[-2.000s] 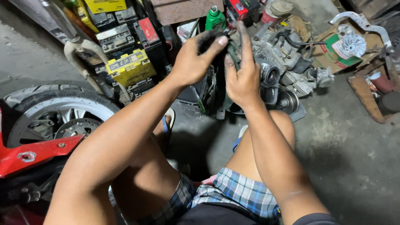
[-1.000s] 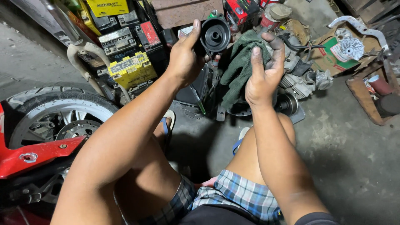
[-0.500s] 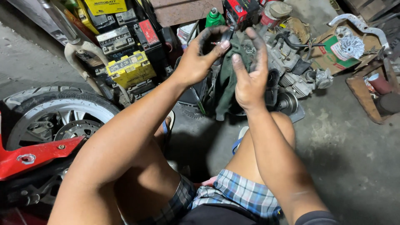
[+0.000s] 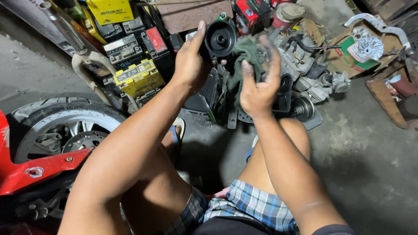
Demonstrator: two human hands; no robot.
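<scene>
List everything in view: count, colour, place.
round cup-shaped part: 1, black, held up in left hand
rag: 1, dark green, in right hand
batteries: several, yellow and black, stacked upper left
engine: 1, grey, on floor behind the hands
wheel: 1, black tyre, left
fender: 1, red, lower left
cardboard box: 1, brown and green, upper right
left hand: 1, grip closed on the part
right hand: 1, grip on the rag

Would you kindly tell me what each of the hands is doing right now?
Left hand: closed on a black round part.
Right hand: holding a dark green rag, fingers partly spread.
</scene>
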